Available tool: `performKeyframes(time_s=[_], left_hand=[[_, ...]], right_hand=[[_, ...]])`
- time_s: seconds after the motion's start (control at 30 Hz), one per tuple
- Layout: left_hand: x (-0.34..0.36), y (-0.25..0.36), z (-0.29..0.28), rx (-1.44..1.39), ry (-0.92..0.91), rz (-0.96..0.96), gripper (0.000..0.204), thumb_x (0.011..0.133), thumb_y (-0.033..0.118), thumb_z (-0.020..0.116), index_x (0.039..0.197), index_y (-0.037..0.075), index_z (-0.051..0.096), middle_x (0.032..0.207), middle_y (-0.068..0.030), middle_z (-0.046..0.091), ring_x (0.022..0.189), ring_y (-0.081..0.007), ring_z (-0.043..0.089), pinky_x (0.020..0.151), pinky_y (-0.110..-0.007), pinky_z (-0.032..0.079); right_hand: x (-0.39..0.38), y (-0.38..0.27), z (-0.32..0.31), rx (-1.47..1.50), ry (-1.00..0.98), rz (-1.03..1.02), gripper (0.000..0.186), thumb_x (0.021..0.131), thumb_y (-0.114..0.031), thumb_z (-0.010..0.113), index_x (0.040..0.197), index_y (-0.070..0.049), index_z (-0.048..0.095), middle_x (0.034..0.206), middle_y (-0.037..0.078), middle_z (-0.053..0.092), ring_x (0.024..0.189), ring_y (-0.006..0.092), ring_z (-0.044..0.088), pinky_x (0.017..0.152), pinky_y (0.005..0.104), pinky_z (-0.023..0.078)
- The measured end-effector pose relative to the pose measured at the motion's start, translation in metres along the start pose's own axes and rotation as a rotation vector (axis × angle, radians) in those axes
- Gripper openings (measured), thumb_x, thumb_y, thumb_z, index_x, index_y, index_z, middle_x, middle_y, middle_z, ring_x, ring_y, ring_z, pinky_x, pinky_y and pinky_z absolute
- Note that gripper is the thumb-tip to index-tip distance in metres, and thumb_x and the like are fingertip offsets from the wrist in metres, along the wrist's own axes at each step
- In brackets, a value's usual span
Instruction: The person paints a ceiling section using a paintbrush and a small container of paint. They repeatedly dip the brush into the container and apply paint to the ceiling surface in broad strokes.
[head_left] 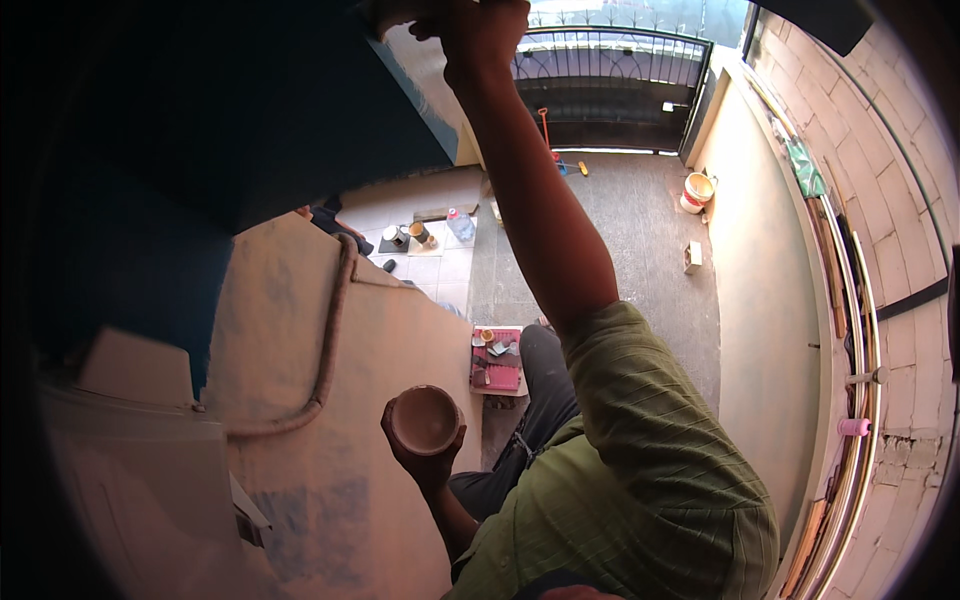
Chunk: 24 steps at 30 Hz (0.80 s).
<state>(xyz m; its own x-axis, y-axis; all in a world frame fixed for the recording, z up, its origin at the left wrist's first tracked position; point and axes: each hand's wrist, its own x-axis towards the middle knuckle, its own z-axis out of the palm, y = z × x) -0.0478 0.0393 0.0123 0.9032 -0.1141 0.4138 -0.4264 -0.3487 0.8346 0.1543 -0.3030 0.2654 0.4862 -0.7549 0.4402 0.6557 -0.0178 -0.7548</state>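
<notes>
My left hand (424, 466) is wrapped round a round reddish-brown bowl (427, 420), held with its open top facing up in front of the pale, patchy wall. Its inside looks smooth and brownish; whether anything lies in it I cannot tell. Stretched far up, my right hand (487, 42) reaches the top edge of the view beside a dark blue surface (300, 110). Its fingers are bent round a dim brownish thing (396, 12), mostly cut off and in shadow, so its kind does not show.
Below me, a pink crate-like stand (498, 378) holds small items. A thick pipe (335, 340) bends along the left wall. Cans (416, 232) and a clear jug (461, 224) stand on tiles. A white bucket (697, 192) and long poles (842, 330) line the right side.
</notes>
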Motion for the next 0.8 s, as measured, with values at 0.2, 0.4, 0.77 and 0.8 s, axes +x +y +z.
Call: performKeyframes(time_s=[0.2, 0.4, 0.77, 0.8], left_hand=[[0.004, 0.000, 0.007, -0.003, -0.017, -0.003, 0.097, 0.053, 0.037, 0.092, 0.129, 0.001, 0.043, 0.120, -0.0112, 0.053, 0.110, -0.0259, 0.054, 0.095, -0.041, 0.045], [0.002, -0.003, 0.004, -0.019, -0.018, -0.024, 0.098, 0.053, 0.033, 0.092, 0.130, 0.001, 0.041, 0.122, -0.0118, 0.052, 0.111, -0.0263, 0.054, 0.096, -0.041, 0.045], [0.006, 0.005, 0.006, 0.016, -0.047, 0.036, 0.095, 0.051, 0.023, 0.092, 0.130, 0.003, 0.041, 0.120, -0.0138, 0.052, 0.111, -0.0292, 0.054, 0.094, -0.043, 0.046], [0.004, 0.005, 0.006, 0.006, -0.044, 0.033, 0.095, 0.051, 0.023, 0.092, 0.130, 0.003, 0.041, 0.120, -0.0138, 0.052, 0.111, -0.0292, 0.054, 0.094, -0.043, 0.046]], right_hand=[[-0.046, 0.140, -0.073, 0.329, 0.265, 0.334, 0.023, 0.079, -0.009, 0.069, 0.084, 0.012, 0.062, 0.071, 0.018, 0.064, 0.050, 0.0184, 0.062, 0.041, 0.0272, 0.048], [-0.047, 0.094, -0.070, 0.026, 0.161, 0.110, 0.027, 0.079, -0.007, 0.069, 0.099, 0.011, 0.066, 0.067, 0.015, 0.066, 0.045, 0.0176, 0.061, 0.040, 0.0262, 0.047], [-0.038, 0.087, -0.024, 0.558, 0.202, 0.215, 0.030, 0.080, -0.007, 0.068, 0.099, 0.013, 0.059, 0.078, 0.016, 0.064, 0.051, 0.0198, 0.062, 0.043, 0.0270, 0.050], [-0.051, 0.102, -0.042, 0.467, 0.244, 0.237, 0.030, 0.080, -0.007, 0.068, 0.100, 0.013, 0.059, 0.077, 0.016, 0.063, 0.051, 0.0192, 0.061, 0.042, 0.0259, 0.049]])
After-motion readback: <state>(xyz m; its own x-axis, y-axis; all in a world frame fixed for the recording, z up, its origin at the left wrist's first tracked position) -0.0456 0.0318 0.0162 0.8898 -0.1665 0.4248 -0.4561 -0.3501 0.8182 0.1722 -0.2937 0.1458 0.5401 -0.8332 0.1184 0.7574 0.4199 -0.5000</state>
